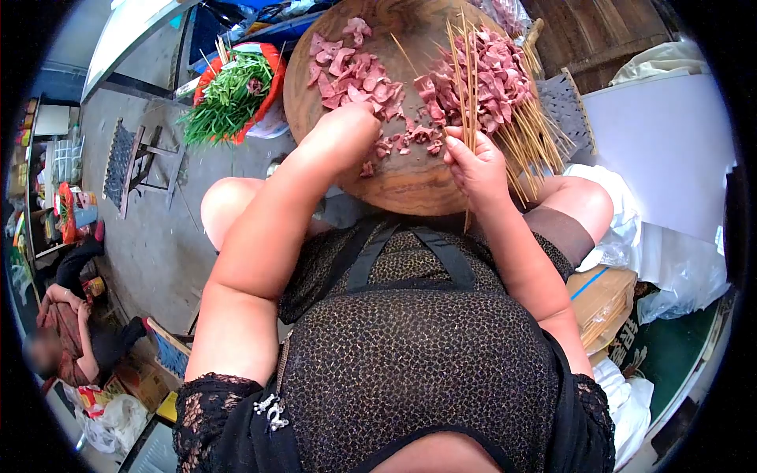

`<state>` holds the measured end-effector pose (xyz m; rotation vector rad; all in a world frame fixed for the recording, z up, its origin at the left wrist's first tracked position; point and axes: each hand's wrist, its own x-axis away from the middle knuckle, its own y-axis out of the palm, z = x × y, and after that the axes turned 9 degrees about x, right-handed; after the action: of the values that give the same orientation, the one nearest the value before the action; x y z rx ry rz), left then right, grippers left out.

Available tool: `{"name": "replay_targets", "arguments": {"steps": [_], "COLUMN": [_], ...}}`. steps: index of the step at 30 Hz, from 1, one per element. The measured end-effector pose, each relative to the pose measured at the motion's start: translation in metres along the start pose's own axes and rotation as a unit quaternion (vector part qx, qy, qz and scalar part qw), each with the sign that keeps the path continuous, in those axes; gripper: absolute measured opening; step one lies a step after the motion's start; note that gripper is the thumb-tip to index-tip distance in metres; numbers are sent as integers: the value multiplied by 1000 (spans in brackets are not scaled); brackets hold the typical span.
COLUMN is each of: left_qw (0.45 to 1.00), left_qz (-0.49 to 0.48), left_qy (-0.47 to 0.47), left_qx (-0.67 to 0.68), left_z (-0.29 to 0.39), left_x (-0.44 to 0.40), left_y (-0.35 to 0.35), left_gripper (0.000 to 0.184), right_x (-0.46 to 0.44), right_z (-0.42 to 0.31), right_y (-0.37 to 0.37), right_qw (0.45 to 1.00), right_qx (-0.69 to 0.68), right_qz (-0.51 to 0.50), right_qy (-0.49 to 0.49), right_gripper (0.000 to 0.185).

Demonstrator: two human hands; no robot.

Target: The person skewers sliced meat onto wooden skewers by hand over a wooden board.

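On a round wooden board [426,185] lies a loose heap of sliced pink meat [363,75], with smaller scraps near its front edge. My left hand [356,124] is down at the near side of that heap; its fingers are hidden behind the hand, so what they hold cannot be made out. Several long bamboo skewers [471,87] stand nearly upright in my right hand [479,164], pinched between thumb and fingers. Just beyond it, a pile of skewered meat [497,79] rests on the board's right side, its bare sticks [524,158] fanning out over the edge.
Left of the board stands a red-lined basket of green vegetables [236,94]. A woven stool [130,165] is farther left on the concrete floor. A person [79,331] sits at the lower left. At right are a pale panel [658,150] and flattened cardboard [603,307].
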<state>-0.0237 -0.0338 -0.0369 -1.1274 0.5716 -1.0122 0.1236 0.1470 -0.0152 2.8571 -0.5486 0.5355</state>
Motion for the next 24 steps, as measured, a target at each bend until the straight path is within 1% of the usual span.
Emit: {"name": "replay_targets", "arguments": {"steps": [2,4,8,14,16,17,18,20,22,24], "left_qw": [1000,998,998,999,999,999,999,998,998,995], "left_qz": [0,49,38,27,-2,7,6,-6,6,83], "left_qy": [3,31,35,1,-25,-43,-42,-63,-59,-45], "left_qx": [15,-13,-37,-46,-26,-9,-8,-14,0,-16], "left_z": [3,3,4,16,31,35,35,32,26,27], "left_x": [5,4,-2,-6,-2,-1,-3,-5,-8,-12], "left_y": [-6,-9,-8,1,-6,-6,-6,-5,4,7], "left_gripper": [12,11,10,10,10,11,11,12,13,14], "right_x": [-1,-1,0,1,1,2,3,4,2,1], "right_z": [1,1,1,2,1,0,-1,-1,0,1], "right_y": [1,2,3,-4,-5,-5,-5,-4,-1,0], "right_qw": [1000,1000,1000,1000,1000,1000,1000,1000,1000,1000], "right_qx": [7,15,8,2,7,6,6,5,3,-2], "right_qz": [14,24,14,4,4,4,3,0,-7,-5], "right_qy": [2,5,-4,3,1,7,14,17,19,18], "right_gripper": [18,19,18,18,18,18,17,17,17,17]}}
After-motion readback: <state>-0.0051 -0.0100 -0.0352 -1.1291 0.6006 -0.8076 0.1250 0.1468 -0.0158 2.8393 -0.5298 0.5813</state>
